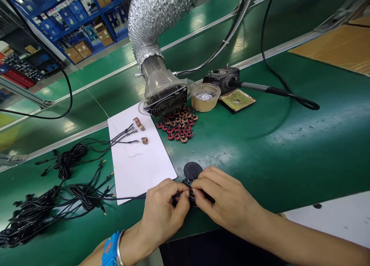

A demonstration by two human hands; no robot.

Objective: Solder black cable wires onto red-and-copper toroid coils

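Note:
My left hand point(163, 212) and my right hand point(224, 198) meet at the near edge of the green bench. Both pinch a small black round part point(190, 191) between their fingertips, and a thin black cable point(130, 198) runs from it to the left. A black round disc point(192, 169) lies just beyond my fingers. On the white sheet point(138, 158) lie black leads with small copper coils point(140, 124) at their ends. A pile of red and black ring coils point(179, 126) sits in front of the fan.
A silver fume duct with a fan point(166, 100) stands at the back centre. Beside it are a solder pot point(206, 97), a soldering iron point(260, 88) in its stand and a yellow sponge tray point(237, 100). Bundles of black cables point(43, 208) cover the left.

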